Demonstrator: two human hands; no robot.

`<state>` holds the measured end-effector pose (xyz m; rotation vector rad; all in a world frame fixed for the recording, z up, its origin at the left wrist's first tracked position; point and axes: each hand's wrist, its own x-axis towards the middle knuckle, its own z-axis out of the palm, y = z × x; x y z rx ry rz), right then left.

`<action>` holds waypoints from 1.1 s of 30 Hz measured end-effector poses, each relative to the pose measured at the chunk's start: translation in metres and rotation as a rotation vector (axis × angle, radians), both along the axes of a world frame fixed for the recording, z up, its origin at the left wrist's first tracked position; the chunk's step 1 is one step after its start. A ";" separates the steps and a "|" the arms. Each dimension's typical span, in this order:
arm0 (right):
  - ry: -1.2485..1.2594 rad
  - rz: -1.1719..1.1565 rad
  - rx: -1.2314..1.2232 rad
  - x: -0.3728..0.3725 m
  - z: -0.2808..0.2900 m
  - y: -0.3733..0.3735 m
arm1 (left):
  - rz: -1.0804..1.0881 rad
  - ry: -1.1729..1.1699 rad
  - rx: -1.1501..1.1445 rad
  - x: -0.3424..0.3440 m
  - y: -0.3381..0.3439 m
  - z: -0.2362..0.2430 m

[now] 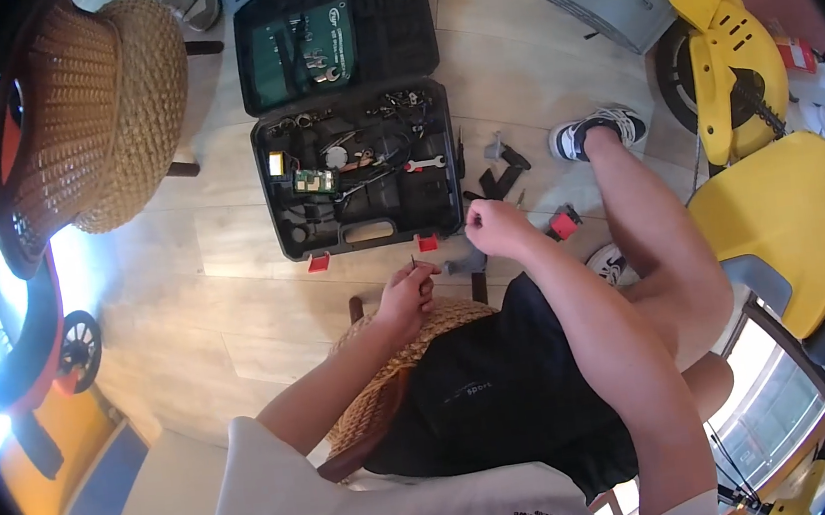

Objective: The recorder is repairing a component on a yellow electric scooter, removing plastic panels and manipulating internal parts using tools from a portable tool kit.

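Observation:
I sit on a wicker stool (376, 392) over a wooden floor. My left hand (406, 293) pinches a small thin metal part, perhaps a screw or bit (414, 260), between its fingertips. My right hand (495, 226) is closed in a fist just to the right, and whether it holds something small I cannot tell. Both hands hover just in front of an open black tool case (358, 168) whose tray holds a wrench (423, 164), a small green part and several loose tools.
Grey and black parts (503, 162) and a red piece (562, 226) lie on the floor right of the case. A yellow ride-on toy vehicle (750, 121) stands at the right, a wicker chair (85, 111) at the upper left, a red toy car (28, 328) at the left.

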<state>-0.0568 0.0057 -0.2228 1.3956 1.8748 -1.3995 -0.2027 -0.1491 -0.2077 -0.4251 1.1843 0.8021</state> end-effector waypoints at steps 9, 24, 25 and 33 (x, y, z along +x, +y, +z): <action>-0.084 0.194 0.094 -0.028 0.007 0.010 | -0.044 0.050 0.005 0.000 0.001 0.002; -0.175 0.225 0.056 -0.010 0.074 0.048 | 0.117 -0.361 0.194 0.068 0.092 0.007; -0.205 0.201 0.073 -0.008 0.075 0.052 | 0.137 -0.465 0.276 0.073 0.095 0.005; -0.324 0.165 0.235 0.032 0.077 0.095 | -0.570 -0.042 0.438 0.079 0.091 -0.026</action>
